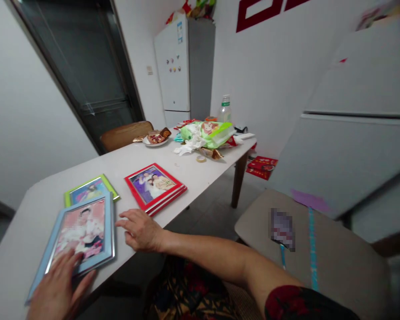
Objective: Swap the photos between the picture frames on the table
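A light blue picture frame (109,231) lies on the white table at the left, with a photo on a pink ground. My left hand (60,280) rests on its lower part, fingers spread. Close to the right edge of this frame is my right hand (140,229), its fingers apart and nothing in them. A green picture frame (110,186) shows just behind the blue one, which hides its near part. Red picture frames (168,195), stacked, lie beyond my right hand near the table's front edge.
Farther along the table (115,164) are a plate of snacks (156,138), a tape roll (201,158), a green package (216,133) and a bottle (225,109). A beige chair (253,218) at the right holds a dark fan-shaped item (282,229) and a blue strip (312,249).
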Available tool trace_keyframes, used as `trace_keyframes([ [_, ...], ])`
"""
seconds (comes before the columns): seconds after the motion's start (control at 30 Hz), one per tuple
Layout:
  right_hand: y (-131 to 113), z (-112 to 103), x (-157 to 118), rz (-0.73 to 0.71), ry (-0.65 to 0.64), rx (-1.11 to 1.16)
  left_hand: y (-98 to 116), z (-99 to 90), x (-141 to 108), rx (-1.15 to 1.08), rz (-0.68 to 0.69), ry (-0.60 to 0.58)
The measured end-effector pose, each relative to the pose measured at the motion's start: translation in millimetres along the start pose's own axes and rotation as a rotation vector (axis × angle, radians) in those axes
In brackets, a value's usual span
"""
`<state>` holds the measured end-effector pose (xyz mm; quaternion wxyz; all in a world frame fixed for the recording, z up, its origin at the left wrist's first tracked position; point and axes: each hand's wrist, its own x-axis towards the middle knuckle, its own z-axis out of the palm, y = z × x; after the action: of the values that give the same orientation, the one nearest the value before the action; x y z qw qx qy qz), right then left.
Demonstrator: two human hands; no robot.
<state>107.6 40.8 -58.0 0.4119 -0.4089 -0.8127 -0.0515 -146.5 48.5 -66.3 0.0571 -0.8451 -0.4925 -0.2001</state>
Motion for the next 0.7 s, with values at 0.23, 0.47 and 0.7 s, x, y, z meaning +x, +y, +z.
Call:
trace_keyframes([
  [0.23,-28,6,-6,0.107,-0.130,0.183,57,-12.8,-35,0.155,0.136,0.078],
  [0.47,-45,-4,-10,0.337,0.012,0.388,82,-38.1,-53,-0.182,0.076,0.191],
  [0.7,-74,-14,14,0.299,-0.007,0.488,97,-94.7,-26,-0.942,-0.614,0.551],
])
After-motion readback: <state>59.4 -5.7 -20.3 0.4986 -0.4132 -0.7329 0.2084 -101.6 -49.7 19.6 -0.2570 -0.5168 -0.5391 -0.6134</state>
